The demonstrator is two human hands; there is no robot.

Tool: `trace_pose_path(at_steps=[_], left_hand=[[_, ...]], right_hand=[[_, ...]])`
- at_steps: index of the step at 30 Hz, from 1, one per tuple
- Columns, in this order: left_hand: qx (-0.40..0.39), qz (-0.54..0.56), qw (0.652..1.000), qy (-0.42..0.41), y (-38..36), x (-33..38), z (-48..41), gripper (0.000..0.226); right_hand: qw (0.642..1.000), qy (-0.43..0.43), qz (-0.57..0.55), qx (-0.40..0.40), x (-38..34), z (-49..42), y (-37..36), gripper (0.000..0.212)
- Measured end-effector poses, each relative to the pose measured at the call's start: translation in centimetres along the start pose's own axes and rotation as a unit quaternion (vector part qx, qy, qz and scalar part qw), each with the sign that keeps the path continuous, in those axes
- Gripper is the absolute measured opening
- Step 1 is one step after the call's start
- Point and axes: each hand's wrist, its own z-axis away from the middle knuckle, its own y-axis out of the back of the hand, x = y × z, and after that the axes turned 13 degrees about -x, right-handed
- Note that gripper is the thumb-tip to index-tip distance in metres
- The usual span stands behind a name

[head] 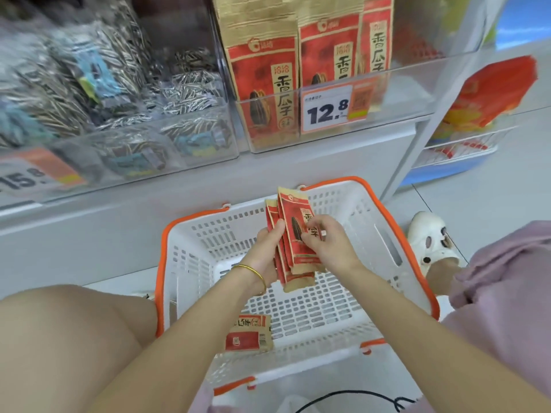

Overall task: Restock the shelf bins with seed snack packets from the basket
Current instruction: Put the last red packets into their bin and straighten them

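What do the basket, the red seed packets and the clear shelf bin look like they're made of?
Basket: moulded plastic, matte white with an orange rim; the slotted walls suggest it. Seed packets: probably kraft paper, given the tan matte edges around red print. Shelf bin: clear rigid plastic, perhaps acrylic; glossy, and its contents show through.

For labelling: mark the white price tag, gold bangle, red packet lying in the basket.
White price tag (326,111): head view, its digits.
Gold bangle (252,270): head view, its band.
Red paper packet (249,333): head view, its face.
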Motion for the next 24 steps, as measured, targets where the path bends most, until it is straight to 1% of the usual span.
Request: trace_pose_path(at_steps=[1, 3, 5, 7, 9, 10, 11, 13, 16, 17, 18, 19, 20, 21, 22, 23, 24], left_hand=[[-0.009, -0.023, 1.0, -0.013, -0.1, 0.0, 0.1, 0.049], [-0.001, -0.095, 0.995, -0.032, -0.3, 0.2, 0.4, 0.067], [-0.004, -0.138, 0.989, -0.044, -0.8, 0.7, 0.6, 0.07], [-0.036, -0.16, 0.985, -0.052, -2.1, 2.0, 1.0, 0.072], [-0.065, -0.184, 0.978, -0.067, -4.1, 3.7, 1.4, 0.069], [-0.073, -0.207, 0.973, -0.074, -5.4, 4.8, 1.6, 0.066], [-0.078, -0.241, 0.963, -0.087, -6.8, 5.8, 2.0, 0.061], [-0.075, -0.326, 0.933, -0.13, -9.5, 8.4, 2.5, 0.058], [-0.094, -0.411, 0.882, -0.212, -13.2, 13.0, 3.3, 0.063], [-0.09, -0.439, 0.856, -0.256, -14.1, 14.5, 3.4, 0.064], [-0.065, -0.471, 0.823, -0.311, -14.6, 16.0, 3.5, 0.067], [-0.013, -0.512, 0.777, -0.365, -14.9, 17.5, 3.6, 0.066], [0.061, -0.565, 0.714, -0.408, -15.0, 19.0, 3.6, 0.06], [0.137, -0.625, 0.639, -0.427, -15.0, 20.5, 3.6, 0.053], [0.192, -0.677, 0.571, -0.422, -14.6, 21.7, 3.1, 0.05], [0.223, -0.721, 0.524, -0.394, -14.2, 22.8, 2.7, 0.05], [0.236, -0.755, 0.498, -0.354, -13.8, 23.6, 2.1, 0.051]], right_hand=[[1.0, 0.012, 0.015, -0.009, -0.1, 0.2, 0.3, 0.014], [1.0, 0.012, -0.005, -0.028, -1.1, 0.8, 1.0, 0.021], [0.996, -0.018, -0.087, -0.021, -2.3, 1.7, 2.3, 0.032], [0.979, -0.059, -0.194, -0.029, -3.3, 2.2, 4.2, 0.047], [0.952, -0.075, -0.28, -0.098, -4.2, 2.9, 6.2, 0.06], [0.939, -0.061, -0.313, -0.128, -4.8, 3.4, 6.9, 0.061], [0.929, -0.038, -0.341, -0.136, -5.3, 4.0, 7.5, 0.059], [0.918, 0.024, -0.383, -0.103, -6.6, 5.1, 8.8, 0.058], [0.904, 0.125, -0.406, -0.049, -9.7, 6.5, 11.6, 0.055], [0.899, 0.155, -0.407, -0.03, -11.0, 6.4, 13.1, 0.05], [0.897, 0.184, -0.401, -0.006, -12.6, 6.1, 14.7, 0.043], [0.895, 0.211, -0.393, 0.018, -14.3, 5.4, 16.4, 0.037], [0.897, 0.231, -0.375, 0.041, -16.0, 4.4, 18.1, 0.032], [0.901, 0.242, -0.354, 0.059, -17.6, 3.0, 19.6, 0.031], [0.91, 0.241, -0.331, 0.071, -19.0, 1.7, 20.7, 0.03], [0.921, 0.227, -0.307, 0.076, -19.9, 0.1, 21.6, 0.029], [0.933, 0.205, -0.286, 0.073, -20.6, -1.4, 22.2, 0.028]])
